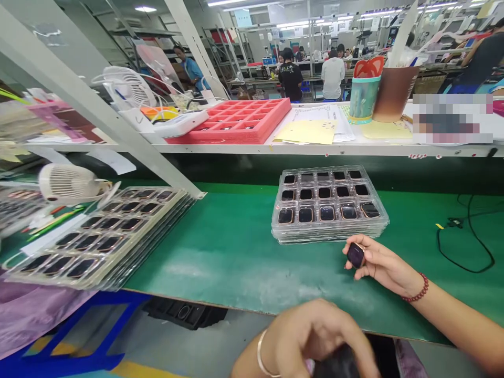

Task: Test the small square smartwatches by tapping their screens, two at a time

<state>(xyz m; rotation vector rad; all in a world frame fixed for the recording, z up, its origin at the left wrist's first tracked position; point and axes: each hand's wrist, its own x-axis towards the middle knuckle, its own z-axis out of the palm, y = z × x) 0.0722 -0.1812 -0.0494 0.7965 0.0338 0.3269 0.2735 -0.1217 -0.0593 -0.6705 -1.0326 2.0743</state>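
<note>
My right hand (380, 265), with a dark red bead bracelet, is closed over the green bench. Between thumb and fingers it pinches a strapless smartwatch (356, 255) with a dark square screen and a rose-gold frame. Just beyond it sits a stack of clear plastic trays (331, 231), its top tray filled with rows of similar watches. My left hand (315, 336), wearing a pale bangle, is curled low at the bench's front edge. It is blurred, and its fingertips are hidden over something dark at the bottom of the view.
More stacked watch trays (153, 231) stand at the left, beside a small white fan (69, 184). A black cable (472, 270) lies at the right. The shelf (315, 149) above holds a red compartment tray (244, 123), papers and cups. People sit farther back.
</note>
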